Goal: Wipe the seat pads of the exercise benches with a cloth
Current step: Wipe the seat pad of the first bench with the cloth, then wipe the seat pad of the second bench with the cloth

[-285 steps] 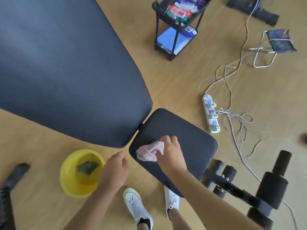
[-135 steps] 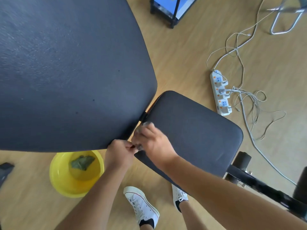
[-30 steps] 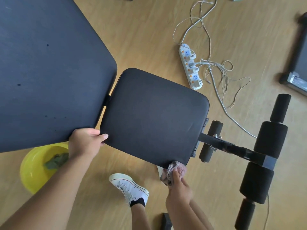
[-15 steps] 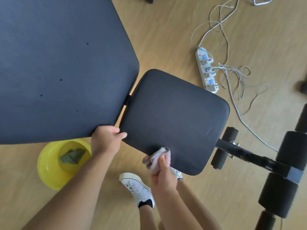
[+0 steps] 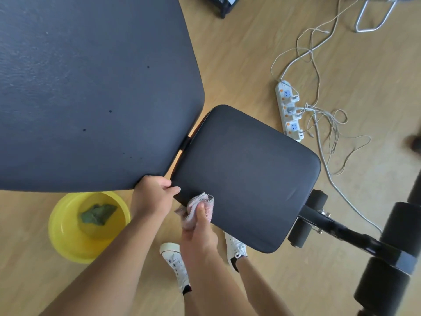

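Note:
The small black seat pad [image 5: 248, 174] of the exercise bench lies in the middle of the head view, beside the large black back pad [image 5: 91, 87]. My right hand [image 5: 200, 233] is shut on a pink cloth [image 5: 201, 205], pressed on the seat pad's near-left edge, thumb on top. My left hand [image 5: 152, 199] grips the near corner of the back pad, its fingertips touching the seat pad's corner, just left of the cloth.
A yellow basin [image 5: 88, 226] with water and a green cloth [image 5: 98, 214] sits on the wooden floor at left. A white power strip [image 5: 289, 110] with tangled cables lies right of the seat. Black foam rollers [image 5: 385, 265] on the bench frame stand at lower right. My white shoes [image 5: 176, 265] are below.
My right hand has slid the cloth leftward along the seat pad's near edge, from its right corner to the left corner. My left hand has stayed at the back pad's corner.

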The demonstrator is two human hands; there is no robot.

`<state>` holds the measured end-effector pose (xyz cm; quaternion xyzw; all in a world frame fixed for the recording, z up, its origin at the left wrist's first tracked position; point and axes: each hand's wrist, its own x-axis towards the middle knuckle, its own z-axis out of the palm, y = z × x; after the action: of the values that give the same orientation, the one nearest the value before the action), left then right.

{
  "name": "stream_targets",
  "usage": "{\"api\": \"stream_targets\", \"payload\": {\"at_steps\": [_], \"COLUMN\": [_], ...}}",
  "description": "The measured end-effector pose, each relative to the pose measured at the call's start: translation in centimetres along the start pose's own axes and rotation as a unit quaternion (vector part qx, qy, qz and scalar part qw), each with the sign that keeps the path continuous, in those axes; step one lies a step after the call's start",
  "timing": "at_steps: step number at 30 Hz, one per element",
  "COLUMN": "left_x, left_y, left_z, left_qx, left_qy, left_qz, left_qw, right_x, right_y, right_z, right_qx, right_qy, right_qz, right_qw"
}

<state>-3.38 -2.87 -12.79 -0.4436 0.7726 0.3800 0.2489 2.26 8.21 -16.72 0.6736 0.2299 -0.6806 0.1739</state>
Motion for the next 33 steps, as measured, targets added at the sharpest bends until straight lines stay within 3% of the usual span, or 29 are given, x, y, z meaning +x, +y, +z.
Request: {"api": "stream_targets", "payload": {"at_steps": [2, 3, 4, 6, 8, 10, 12, 13, 14, 16, 20, 22, 25, 26, 30, 33], "left_x": [-0.3, 0.0, -0.4, -0.3, 0.0, 0.0, -0.1, 0.1, 0.2, 0.0, -2.5, -5.1, -8.8, -10.1, -14.6, -17.5], "left_y": [0.9, 0.4, 0.6, 0.6, 0.5, 0.4, 0.2, 0.2, 0.2, -0.9, -4.6, -7.1, -12.1, -14.1, -23.2, -30.3], "left_z": [-0.9, -0.9, -0.8, -0.6, -0.4, -0.4, -0.5, -0.6, -0.7, -1.0, -2.7, -4.2, -7.4, -8.8, -12.7, -14.0], "left_qx": [-0.008, 0.001, -0.005, -0.004, 0.002, 0.01, 0.002, -0.006, -0.004, -0.003, -0.087, -0.139, -0.185, -0.206, -0.272, -0.278], "left_qy": [0.016, 0.01, 0.009, 0.011, 0.017, 0.019, 0.016, 0.012, 0.006, -0.009, -0.018, 0.005, 0.051, 0.07, 0.163, 0.193], "left_qz": [0.007, 0.004, 0.009, 0.012, 0.017, 0.024, 0.031, 0.036, 0.045, 0.066, 0.067, 0.051, -0.005, -0.026, -0.095, -0.14], "left_qw": [1.0, 1.0, 1.0, 1.0, 1.0, 0.999, 0.999, 0.999, 0.999, 0.998, 0.994, 0.989, 0.981, 0.976, 0.944, 0.931], "right_x": [-2.6, -0.6, 2.1, 5.5, 6.1, 2.1, -1.7, -0.1, -1.9, -2.6, -3.2, -3.7, -5.6, -6.2, -8.7, -10.7], "right_y": [-5.7, -7.8, -8.6, -9.3, -10.4, -8.3, -3.4, -2.0, 0.1, 3.1, 1.6, 1.0, 2.5, 3.4, 9.0, 13.3], "right_z": [-3.9, -6.8, -7.8, -12.0, -12.8, -9.2, -1.0, 0.8, 2.7, 6.2, 7.6, 7.7, 7.8, 6.8, 2.1, -1.6], "right_qx": [0.02, 0.085, 0.044, -0.076, -0.291, -0.331, -0.095, -0.099, -0.132, -0.091, -0.243, -0.295, -0.438, -0.491, -0.686, -0.759], "right_qy": [-0.028, 0.009, 0.022, 0.033, 0.029, -0.03, -0.052, -0.01, -0.062, -0.049, -0.027, -0.059, -0.097, -0.131, -0.13, -0.203], "right_qz": [-0.011, -0.025, -0.095, -0.13, -0.171, -0.139, -0.113, -0.102, -0.057, -0.002, 0.009, 0.006, -0.024, -0.04, -0.091, -0.126], "right_qw": [0.999, 0.996, 0.994, 0.988, 0.941, 0.933, 0.988, 0.99, 0.988, 0.995, 0.97, 0.954, 0.893, 0.86, 0.71, 0.605]}}
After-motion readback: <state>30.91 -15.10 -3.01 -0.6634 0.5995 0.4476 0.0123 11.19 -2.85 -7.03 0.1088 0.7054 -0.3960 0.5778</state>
